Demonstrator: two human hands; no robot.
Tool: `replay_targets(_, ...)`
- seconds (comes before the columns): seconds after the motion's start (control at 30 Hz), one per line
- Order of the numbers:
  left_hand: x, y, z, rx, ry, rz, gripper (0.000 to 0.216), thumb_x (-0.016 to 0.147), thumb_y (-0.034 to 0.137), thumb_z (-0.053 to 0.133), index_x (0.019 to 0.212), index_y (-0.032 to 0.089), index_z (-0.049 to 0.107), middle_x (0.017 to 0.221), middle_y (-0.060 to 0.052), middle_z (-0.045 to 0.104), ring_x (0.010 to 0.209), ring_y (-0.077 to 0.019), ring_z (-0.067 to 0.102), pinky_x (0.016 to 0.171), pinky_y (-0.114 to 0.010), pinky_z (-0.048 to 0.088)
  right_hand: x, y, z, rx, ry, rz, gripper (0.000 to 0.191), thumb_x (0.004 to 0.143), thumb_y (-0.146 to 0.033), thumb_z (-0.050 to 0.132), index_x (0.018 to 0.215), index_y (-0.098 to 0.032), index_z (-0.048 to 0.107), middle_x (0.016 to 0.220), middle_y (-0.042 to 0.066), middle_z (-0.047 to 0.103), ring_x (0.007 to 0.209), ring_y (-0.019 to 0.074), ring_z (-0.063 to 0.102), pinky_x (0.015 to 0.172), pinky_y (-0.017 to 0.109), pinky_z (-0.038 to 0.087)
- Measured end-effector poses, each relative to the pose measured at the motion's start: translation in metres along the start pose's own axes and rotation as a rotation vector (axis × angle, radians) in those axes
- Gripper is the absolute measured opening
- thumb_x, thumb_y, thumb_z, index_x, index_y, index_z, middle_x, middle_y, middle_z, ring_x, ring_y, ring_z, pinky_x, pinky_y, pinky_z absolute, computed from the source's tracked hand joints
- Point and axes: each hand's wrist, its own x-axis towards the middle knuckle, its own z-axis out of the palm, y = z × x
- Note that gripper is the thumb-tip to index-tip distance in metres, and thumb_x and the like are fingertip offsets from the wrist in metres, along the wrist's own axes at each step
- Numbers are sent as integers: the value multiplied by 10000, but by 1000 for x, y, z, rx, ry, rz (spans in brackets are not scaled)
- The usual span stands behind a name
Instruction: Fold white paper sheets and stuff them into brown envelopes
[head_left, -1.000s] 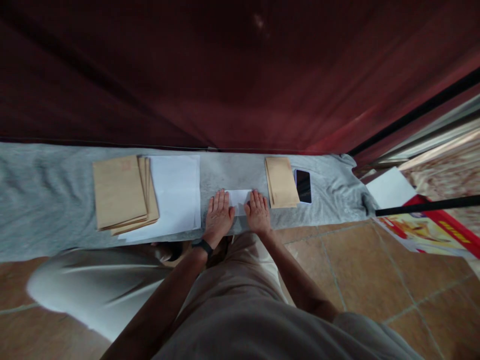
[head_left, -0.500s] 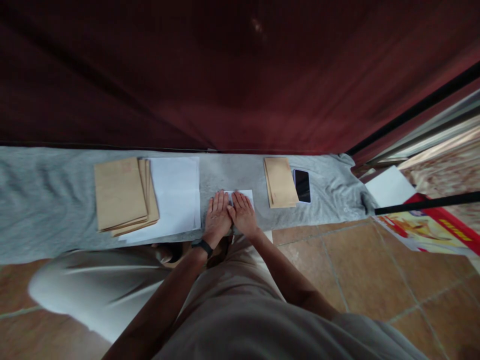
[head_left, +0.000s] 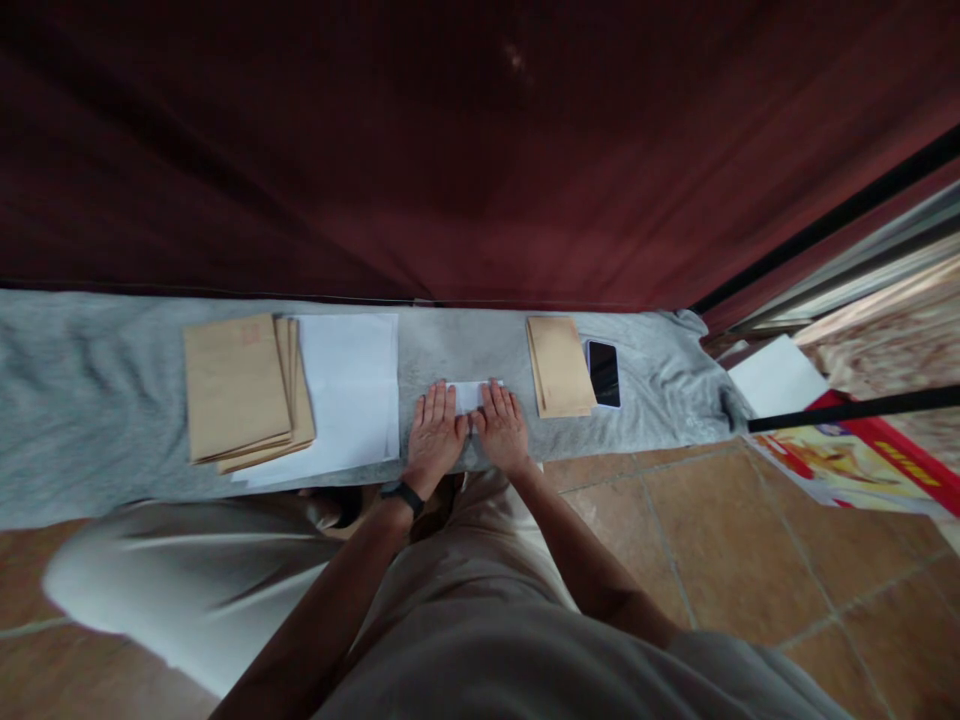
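A small piece of white paper, which looks folded, lies on the grey cloth under my hands. My left hand rests flat on its left part, fingers stretched forward, a dark band on the wrist. Flat on the right part lies my right hand, its fingers also extended. Between the hands a strip of the paper shows; the rest is covered. Left of my left hand are large white sheets, partly under a stack of brown envelopes. To the right of my right hand lie more brown envelopes.
A phone lies beside the right-hand envelopes. The grey cloth covers a narrow surface, with a dark red curtain along its far side. At the right are a black bar and a colourful printed box.
My right hand has slid to the right, away from my left hand, uncovering the middle of the white paper. My left hand has hardly moved.
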Motion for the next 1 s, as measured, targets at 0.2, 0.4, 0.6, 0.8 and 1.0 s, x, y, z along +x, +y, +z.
replay_targets(0.2, 0, 0, 1, -1, 1, -24, 654, 1004, 366, 418, 1560, 29, 345, 1657, -247, 271, 1562, -355, 220, 1250, -573, 250, -7, 13, 1, -36, 43, 33, 607, 1086, -412, 352, 1580, -61, 348, 1615, 199, 393, 1518, 297, 349, 1236, 501, 283)
replay_targets(0.4, -8, -2, 1, 2, 27, -33, 670, 1015, 403, 397, 1569, 31, 331, 1648, -232, 307, 1560, -332, 242, 1259, -552, 251, -14, 17, 0, -52, 67, 60, 634, 1084, -436, 348, 1596, -63, 314, 1610, 214, 395, 1514, 300, 355, 1230, 508, 278)
replay_targets(0.6, -12, -1, -2, 43, 27, -27, 664, 1020, 406, 373, 1551, 7, 366, 1634, -230, 333, 1554, -327, 262, 1266, -538, 238, -15, 15, 2, -85, 81, 85, 634, 1080, -425, 364, 1586, -44, 330, 1611, 218, 391, 1518, 298, 341, 1233, 506, 266)
replay_targets(0.8, -10, 2, -5, 77, 16, -32, 669, 1017, 412, 362, 1550, 9, 378, 1636, -211, 333, 1553, -315, 269, 1271, -519, 232, -15, 15, 4, -60, 142, 69, 617, 1080, -415, 353, 1567, -36, 369, 1591, 239, 412, 1488, 308, 385, 1213, 524, 293)
replay_targets(1.0, -10, 1, -4, 107, 8, -47, 664, 1010, 412, 377, 1557, 34, 381, 1631, -193, 353, 1545, -310, 293, 1266, -515, 248, -16, 14, 7, -45, 179, 72, 617, 1077, -411, 374, 1566, -35, 369, 1585, 232, 427, 1484, 309, 392, 1209, 520, 303)
